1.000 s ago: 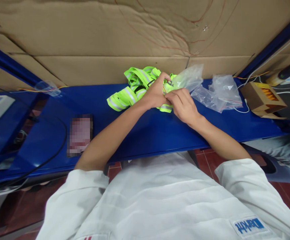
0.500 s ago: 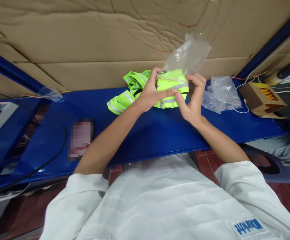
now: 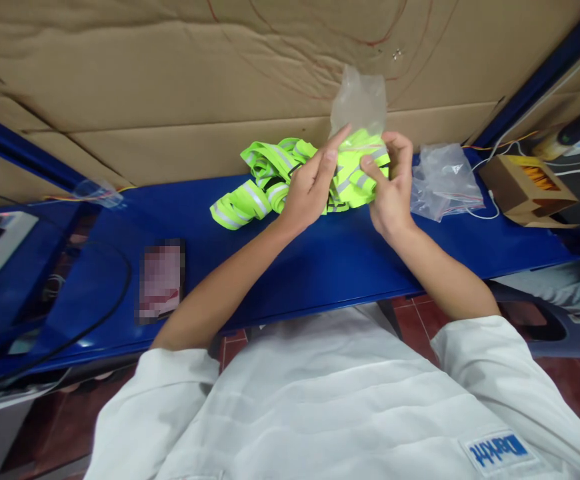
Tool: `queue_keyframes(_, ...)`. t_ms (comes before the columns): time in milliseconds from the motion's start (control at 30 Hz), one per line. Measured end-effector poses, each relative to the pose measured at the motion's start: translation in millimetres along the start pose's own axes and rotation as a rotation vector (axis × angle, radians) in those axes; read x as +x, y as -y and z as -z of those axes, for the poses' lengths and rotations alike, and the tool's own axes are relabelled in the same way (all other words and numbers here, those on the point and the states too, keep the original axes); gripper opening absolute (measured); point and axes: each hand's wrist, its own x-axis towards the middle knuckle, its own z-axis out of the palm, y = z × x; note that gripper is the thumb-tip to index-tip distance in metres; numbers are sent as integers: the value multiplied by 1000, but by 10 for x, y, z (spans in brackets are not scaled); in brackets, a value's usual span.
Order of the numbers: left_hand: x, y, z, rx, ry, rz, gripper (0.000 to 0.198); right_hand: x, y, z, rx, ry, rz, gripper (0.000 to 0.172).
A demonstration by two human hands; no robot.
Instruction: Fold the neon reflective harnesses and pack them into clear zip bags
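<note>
My right hand (image 3: 393, 183) pinches a folded neon-yellow reflective strap bundle (image 3: 357, 175) and the mouth of a clear plastic bag (image 3: 359, 101) that stands up behind it. Fingers of my left hand (image 3: 315, 183) are stretched out and press against the left side of that bundle. More loose neon-yellow straps with grey stripes (image 3: 255, 180) lie in a heap on the blue shelf (image 3: 270, 267) just left of my hands.
Several empty clear bags (image 3: 443, 180) lie to the right, then an open cardboard box (image 3: 525, 187) with orange contents and white cables. A blurred card (image 3: 161, 279) and a black cable (image 3: 95, 313) are at left. A cardboard wall (image 3: 170, 80) stands behind.
The bundle and bag were lifted off the shelf and turned upright. My left fingers have gone from gripping the bundle to stretched out against it, while my right hand keeps its hold.
</note>
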Motion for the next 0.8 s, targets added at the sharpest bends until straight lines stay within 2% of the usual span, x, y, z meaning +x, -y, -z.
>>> queue_keyframes(67, 31, 7, 87, 39, 104, -26, 57, 81, -50, 79, 8, 17, -46, 47)
queue_keyframes(133, 41, 7, 150, 142, 142, -38, 56, 135, -63, 137, -54, 54, -69, 49)
queue_keyframes(233, 14, 24, 151, 384, 64, -39, 57, 160, -48, 161, -136, 87, -62, 52)
queue_keyframes(333, -17, 71, 92, 542, 21, -25, 60, 148, -46, 134, -98, 55, -60, 51)
queue_keyframes(467, -9, 97, 78, 577, 10, -25, 61, 147, -35, 117, -79, 24, -15, 42)
queue_keyframes(533, 0, 70, 105, 580, -8, -38, 61, 162, 10, 130, -53, 45, 31, 39)
queue_keyframes(633, -5, 9, 134, 598, -33, -36, 61, 185, 114, 156, -65, 108, 8, 41)
queue_keyframes(800, -53, -25, 89, 483, 62, 0, 61, 179, 162, 161, -42, 99, -10, 47)
